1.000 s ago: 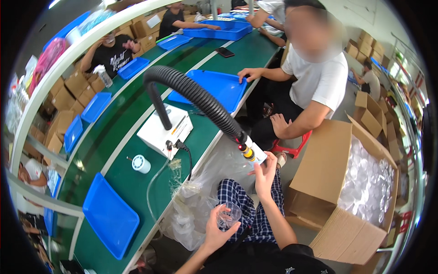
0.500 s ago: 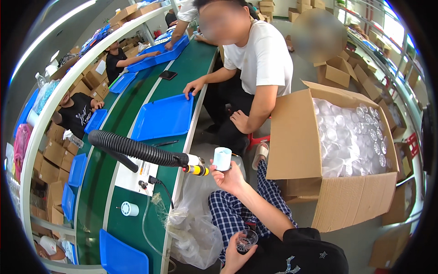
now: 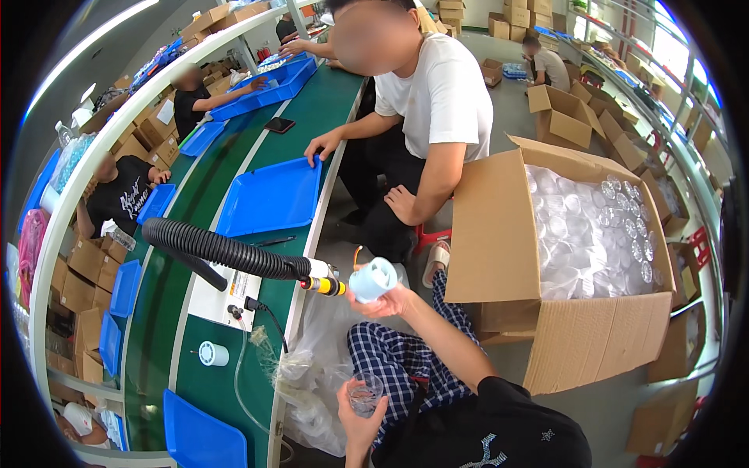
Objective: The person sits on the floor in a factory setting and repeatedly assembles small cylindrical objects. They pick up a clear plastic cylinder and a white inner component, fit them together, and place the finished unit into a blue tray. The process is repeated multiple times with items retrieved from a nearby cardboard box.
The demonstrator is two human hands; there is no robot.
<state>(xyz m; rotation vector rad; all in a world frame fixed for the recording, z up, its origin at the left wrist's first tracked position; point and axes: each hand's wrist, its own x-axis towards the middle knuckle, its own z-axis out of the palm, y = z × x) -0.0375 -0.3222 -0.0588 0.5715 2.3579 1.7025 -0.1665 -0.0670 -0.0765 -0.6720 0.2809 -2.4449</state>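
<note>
My right hand (image 3: pixel 384 303) is wrapped round a light blue cylindrical part (image 3: pixel 371 282). The part is tilted, with its slotted round end facing up and a thin orange wire sticking out at the top. Just left of it is the yellow-and-black tip of a nozzle (image 3: pixel 324 286) on a black corrugated hose (image 3: pixel 226 248). Lower down, my left hand (image 3: pixel 360 421) holds a clear plastic cup (image 3: pixel 364 395) by its sides, above my checked trousers. A similar light blue part (image 3: pixel 213 354) lies on the green table (image 3: pixel 204 390).
Blue trays (image 3: pixel 269 199) sit along the table, one (image 3: pixel 201 433) at its near end. A large open carton (image 3: pixel 597 339) of clear cups stands at right. A seated person in white (image 3: pixel 437 86) touches a tray. A plastic bag (image 3: pixel 312 398) hangs at the table edge.
My right hand has turned the light blue part from upright to tilted, bringing its slotted end and wire into view. My left hand has moved up and left with the clear cup.
</note>
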